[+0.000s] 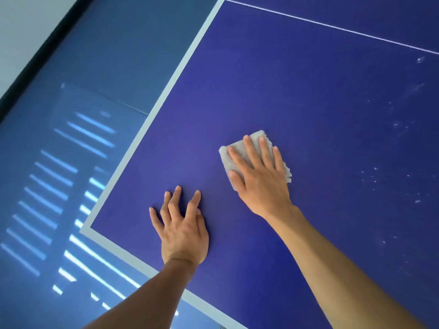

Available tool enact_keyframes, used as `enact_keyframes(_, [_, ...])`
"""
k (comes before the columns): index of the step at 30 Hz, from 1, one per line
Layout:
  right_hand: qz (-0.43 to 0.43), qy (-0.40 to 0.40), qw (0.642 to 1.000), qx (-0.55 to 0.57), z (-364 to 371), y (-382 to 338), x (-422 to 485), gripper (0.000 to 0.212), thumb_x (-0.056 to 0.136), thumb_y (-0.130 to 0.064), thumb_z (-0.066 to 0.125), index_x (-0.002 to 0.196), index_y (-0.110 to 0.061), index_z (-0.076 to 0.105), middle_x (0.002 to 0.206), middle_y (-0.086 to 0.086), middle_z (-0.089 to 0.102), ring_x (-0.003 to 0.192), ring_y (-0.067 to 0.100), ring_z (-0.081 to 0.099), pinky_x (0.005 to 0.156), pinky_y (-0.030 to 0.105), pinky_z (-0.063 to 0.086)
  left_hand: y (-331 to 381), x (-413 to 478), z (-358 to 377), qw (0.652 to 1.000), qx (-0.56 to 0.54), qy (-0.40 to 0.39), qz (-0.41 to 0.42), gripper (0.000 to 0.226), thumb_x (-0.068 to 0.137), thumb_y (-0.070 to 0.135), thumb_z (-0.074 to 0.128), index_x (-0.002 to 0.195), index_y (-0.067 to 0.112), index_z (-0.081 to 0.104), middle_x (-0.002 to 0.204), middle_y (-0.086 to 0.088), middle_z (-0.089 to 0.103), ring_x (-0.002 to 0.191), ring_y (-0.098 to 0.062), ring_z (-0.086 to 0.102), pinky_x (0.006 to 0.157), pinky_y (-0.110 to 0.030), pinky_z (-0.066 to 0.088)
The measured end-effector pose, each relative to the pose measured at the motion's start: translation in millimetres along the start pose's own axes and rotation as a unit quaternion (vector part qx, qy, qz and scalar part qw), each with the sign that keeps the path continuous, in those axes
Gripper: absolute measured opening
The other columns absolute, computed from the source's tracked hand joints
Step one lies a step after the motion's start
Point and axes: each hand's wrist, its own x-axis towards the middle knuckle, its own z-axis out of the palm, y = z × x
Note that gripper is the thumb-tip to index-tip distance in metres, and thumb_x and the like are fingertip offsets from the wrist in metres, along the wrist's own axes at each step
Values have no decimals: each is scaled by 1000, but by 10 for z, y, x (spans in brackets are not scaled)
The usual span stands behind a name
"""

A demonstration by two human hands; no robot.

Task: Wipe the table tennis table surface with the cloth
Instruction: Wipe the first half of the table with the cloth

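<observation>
Head view, looking down over the near-left corner point(83, 230) of the table tennis table point(308, 103); all positions are logged from that corner. Surface is deep blue, with a pale border line point(166, 91) running away from the corner along the left edge and a second one along the near edge. Cloth point(237, 150): pale grey, coarse weave, folded to a rough square pad, lying flat on the blue surface well inside the borders, beyond and to the right of the corner. Right hand point(259, 181) lies palm-down on top of the cloth, fingers straight and spread, pressing it to the table with no curl round it; the cloth's far corner, left edge and frayed right edge show around the hand. Left hand point(183, 231) sits between the corner and the cloth, nearer the corner, empty, its fingers splayed and slightly bent with the tips on the bare surface. Farther right of the corner than the cloth, scattered white specks point(375, 174) mark the surface. A thin white centre line point(332, 26) crosses the far part of the table. Left of the corner, off the table, a glossy blue floor point(71, 67) carries bright striped reflections point(47, 186).
</observation>
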Motion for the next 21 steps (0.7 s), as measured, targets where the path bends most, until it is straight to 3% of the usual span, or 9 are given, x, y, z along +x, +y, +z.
enact_keyframes(3, [121, -19, 992, -15, -188, 804, -300, 62, 105, -54, 19, 164, -34, 21, 174, 7, 12, 159, 38, 5, 127, 59, 10, 51, -14, -43, 1000, -18, 2, -18, 48, 102, 33, 29, 143, 33, 55, 158, -11, 41, 150, -34, 30, 124, -63, 14])
enact_keyframes(7, [326, -5, 944, 48, -425, 1320, -467, 72, 99, -59, 5, 165, -32, 13, 174, 7, 2, 159, 37, -3, 126, 61, 5, 132, -5, -131, 995, -63, -3, -78, 45, 99, 31, 39, 136, 32, 63, 157, -8, 44, 149, -32, 33, 126, -56, 11])
enact_keyframes(9, [313, -3, 949, 37, -408, 1135, -557, 70, 101, -56, 9, 166, -31, 15, 174, 7, 2, 159, 38, -3, 127, 59, 3, 194, 41, -173, 992, -77, 1, -97, 43, 93, 29, 45, 131, 29, 67, 151, -9, 47, 143, -35, 39, 125, -58, 14])
enact_keyframes(11, [212, -18, 977, 18, -338, 946, -744, 64, 105, -52, 18, 165, -31, 23, 174, 9, 11, 159, 40, 5, 127, 59, 8, 388, 135, -202, 993, -78, 6, -86, 41, 90, 29, 48, 126, 28, 67, 144, -10, 48, 136, -36, 43, 124, -62, 16])
enact_keyframes(14, [93, -33, 995, 3, -282, 1013, -989, 60, 107, -51, 26, 161, -29, 35, 171, 10, 22, 158, 41, 16, 123, 63, 24, 898, 409, -139, 997, -73, -13, 24, 41, 91, 28, 54, 130, 31, 65, 147, -8, 46, 142, -33, 38, 125, -63, 8])
enact_keyframes(16, [131, -23, 991, 1, -315, 1270, -962, 61, 106, -52, 26, 162, -30, 32, 171, 10, 21, 158, 40, 16, 124, 63, 21, 1304, 677, -50, 993, -68, -46, 90, 45, 96, 32, 56, 140, 36, 57, 158, -8, 37, 153, -31, 23, 125, -62, -2])
enact_keyframes(18, [229, -7, 973, 0, -373, 1598, -817, 65, 104, -55, 19, 165, -32, 20, 173, 9, 12, 159, 39, 7, 126, 60, 10, 1680, 912, 51, 989, -57, -74, 117, 50, 100, 41, 50, 149, 42, 45, 166, -7, 24, 158, -28, 7, 123, -62, -10])
enact_keyframes(21, [387, -1, 921, 42, -511, 2039, -413, 65, 105, -57, 6, 166, -35, 0, 174, 6, -10, 159, 34, -12, 127, 58, -3, 1992, 1052, 195, 990, -38, -86, 105, 51, 101, 48, 38, 151, 44, 35, 168, -7, 18, 158, -28, 2, 123, -65, -6])
